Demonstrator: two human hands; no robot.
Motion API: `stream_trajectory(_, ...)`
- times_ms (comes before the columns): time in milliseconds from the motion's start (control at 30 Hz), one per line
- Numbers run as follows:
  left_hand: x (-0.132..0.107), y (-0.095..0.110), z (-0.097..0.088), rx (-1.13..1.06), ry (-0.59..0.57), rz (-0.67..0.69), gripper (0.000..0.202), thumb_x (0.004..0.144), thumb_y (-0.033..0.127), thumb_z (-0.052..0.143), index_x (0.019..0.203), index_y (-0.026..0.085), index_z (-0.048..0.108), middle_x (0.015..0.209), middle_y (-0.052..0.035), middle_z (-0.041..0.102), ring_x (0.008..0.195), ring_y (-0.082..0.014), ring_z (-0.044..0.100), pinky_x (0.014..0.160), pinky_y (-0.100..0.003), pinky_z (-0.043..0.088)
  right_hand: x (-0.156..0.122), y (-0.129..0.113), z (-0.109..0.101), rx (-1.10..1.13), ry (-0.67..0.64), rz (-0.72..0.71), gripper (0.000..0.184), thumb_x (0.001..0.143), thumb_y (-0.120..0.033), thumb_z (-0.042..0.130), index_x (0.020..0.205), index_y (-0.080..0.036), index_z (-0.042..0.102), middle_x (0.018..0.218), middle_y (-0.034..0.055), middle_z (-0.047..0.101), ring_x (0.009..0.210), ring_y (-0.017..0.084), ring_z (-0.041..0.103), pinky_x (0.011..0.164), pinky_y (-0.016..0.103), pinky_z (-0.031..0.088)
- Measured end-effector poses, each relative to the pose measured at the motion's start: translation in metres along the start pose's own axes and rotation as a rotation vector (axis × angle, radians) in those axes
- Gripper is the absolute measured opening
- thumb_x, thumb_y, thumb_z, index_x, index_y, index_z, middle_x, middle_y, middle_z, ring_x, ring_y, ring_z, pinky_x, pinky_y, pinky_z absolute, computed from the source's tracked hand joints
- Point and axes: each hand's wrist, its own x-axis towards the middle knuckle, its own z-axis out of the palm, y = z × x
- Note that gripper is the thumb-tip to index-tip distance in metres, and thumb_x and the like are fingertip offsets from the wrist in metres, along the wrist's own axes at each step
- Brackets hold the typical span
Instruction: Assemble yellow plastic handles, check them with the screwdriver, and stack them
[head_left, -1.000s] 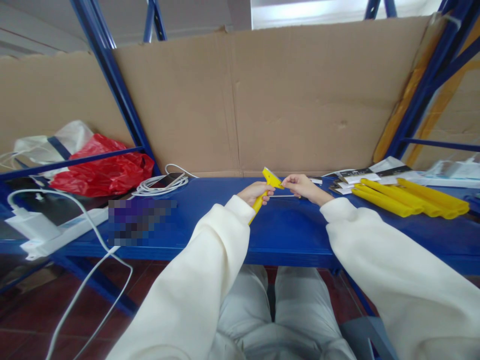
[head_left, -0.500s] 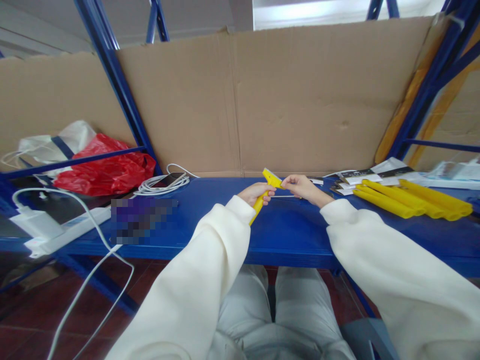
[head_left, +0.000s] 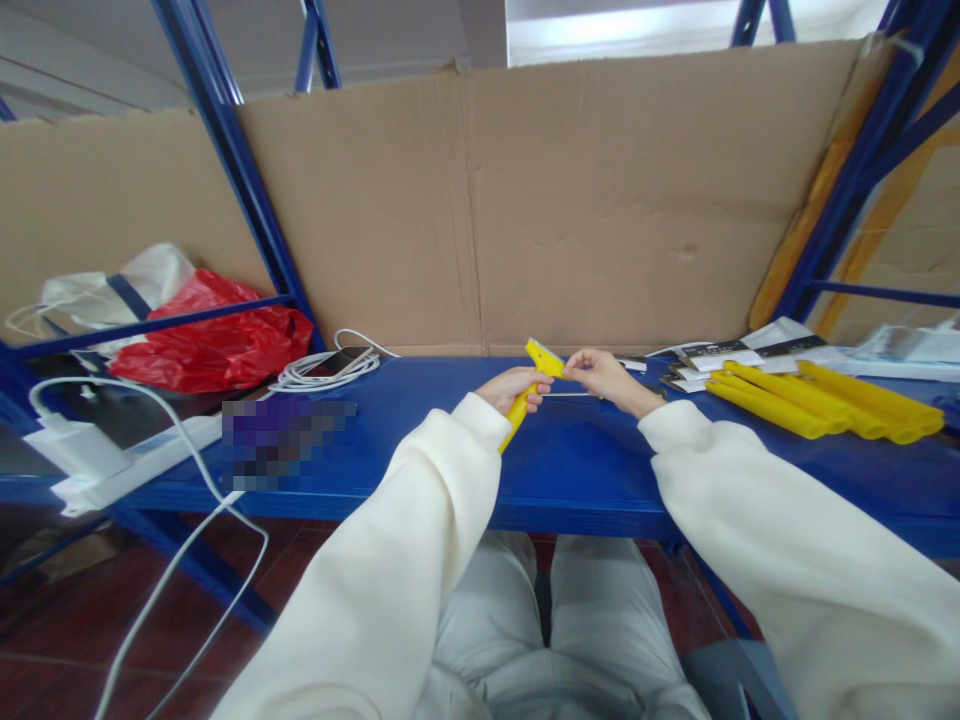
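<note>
A yellow scraper [head_left: 546,357] with a wide, pale-edged head is held up over the blue table. My left hand [head_left: 517,386] is wrapped round its handle just below the head, and the handle's lower end slants down toward me. At the head's right end, my right hand [head_left: 596,372] is closed in a pinch, its fingertips touching the yellow plastic. Whether some small part sits between those fingertips is too small to tell. Several yellow handles [head_left: 817,400] lie side by side to the right of my right hand.
Black-and-white packets [head_left: 724,356] lie behind the yellow handles on the blue table [head_left: 585,480]. Leftward are a coiled white cable [head_left: 322,372], a red plastic bag [head_left: 217,335] and a white power strip [head_left: 142,465] with a plugged-in adapter. A cardboard sheet [head_left: 600,200] stands at the back.
</note>
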Motion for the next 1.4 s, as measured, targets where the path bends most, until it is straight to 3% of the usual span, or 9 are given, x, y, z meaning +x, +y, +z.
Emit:
stream_trajectory(167,0.0,0.001,0.0,-0.025,-0.008,-0.02,0.017,0.09,0.005,0.049,0.08,0.019,0.046,0.052,0.0106,0.038,0.033,-0.0022,0.028,0.036,-0.012,0.02,0.005,0.008,-0.001,0.027,0.034,-0.073,0.036,0.064,-0.043,0.079,0.081,-0.02,0.057,0.07,-0.0025,0.055,0.057,0.011,0.047,0.048,0.022,0.038)
stream_trajectory(300,0.0,0.002,-0.001,-0.033,-0.012,-0.016,0.019,0.092,0.005,0.045,0.079,0.019,0.045,0.051,0.0104,0.038,0.032,-0.0023,0.028,0.035,-0.012,0.02,0.007,0.008,-0.001,0.028,0.089,-0.036,0.035,0.063,-0.036,0.08,0.085,-0.019,0.058,0.081,-0.0002,0.059,0.064,0.011,0.05,0.051,0.022,0.04)
stream_trajectory(633,0.0,0.002,-0.002,-0.073,-0.054,0.04,0.017,0.09,0.005,0.046,0.08,0.019,0.047,0.051,0.01,0.037,0.032,-0.0032,0.027,0.034,-0.012,0.019,-0.004,-0.007,-0.002,0.114,-0.06,0.114,0.012,0.087,-0.028,0.066,0.09,-0.019,0.059,0.09,0.0044,0.068,0.065,0.01,0.059,0.048,0.017,0.042)
stream_trajectory(800,0.002,0.002,-0.003,-0.098,-0.032,0.024,0.016,0.088,0.005,0.05,0.079,0.019,0.047,0.052,0.0101,0.037,0.033,-0.0028,0.027,0.035,-0.012,0.02,-0.002,-0.003,-0.001,0.044,-0.058,0.118,0.018,0.088,-0.034,0.07,0.09,-0.019,0.059,0.089,0.0056,0.069,0.064,0.011,0.061,0.049,0.019,0.044)
stream_trajectory(900,0.003,0.001,-0.004,-0.126,0.001,0.034,0.018,0.089,0.005,0.048,0.079,0.019,0.046,0.053,0.0101,0.037,0.033,-0.003,0.027,0.035,-0.013,0.021,0.005,0.005,-0.004,-0.071,-0.006,0.063,0.025,0.084,-0.037,0.074,0.093,-0.018,0.062,0.092,0.0078,0.071,0.07,0.014,0.064,0.059,0.023,0.05)
stream_trajectory(1000,0.005,0.001,-0.007,-0.167,0.086,0.041,0.021,0.093,0.005,0.043,0.077,0.019,0.044,0.052,0.0099,0.037,0.033,-0.0028,0.028,0.035,-0.012,0.023,0.012,0.014,-0.018,-0.243,0.006,-0.043,0.031,0.078,-0.042,0.079,0.091,-0.017,0.066,0.094,0.0101,0.073,0.082,0.019,0.067,0.075,0.03,0.055)
stream_trajectory(1133,0.009,0.001,-0.012,-0.223,0.184,0.016,0.024,0.094,0.003,0.04,0.076,0.019,0.043,0.052,0.0097,0.038,0.033,-0.0022,0.028,0.035,-0.012,0.023,0.015,0.024,-0.053,-0.433,-0.231,-0.03,0.035,0.065,-0.045,0.087,0.083,-0.019,0.071,0.094,0.0099,0.075,0.09,0.026,0.069,0.083,0.035,0.054)
stream_trajectory(1267,0.012,0.0,-0.017,-0.268,0.278,0.007,0.024,0.095,0.004,0.04,0.077,0.019,0.043,0.051,0.0095,0.039,0.033,-0.0022,0.028,0.035,-0.013,0.023,0.017,0.035,-0.084,-0.61,-0.322,0.091,0.041,0.048,-0.04,0.093,0.078,-0.021,0.073,0.088,0.0077,0.074,0.086,0.028,0.07,0.075,0.033,0.053)
stream_trajectory(1400,0.014,-0.001,-0.022,-0.315,0.364,0.012,0.023,0.094,0.004,0.041,0.077,0.019,0.044,0.05,0.0092,0.038,0.033,-0.0026,0.028,0.036,-0.013,0.022,0.02,0.044,-0.099,-0.8,-0.427,0.221,0.038,0.054,-0.047,0.087,0.078,-0.02,0.074,0.079,0.005,0.072,0.078,0.026,0.069,0.067,0.032,0.05)
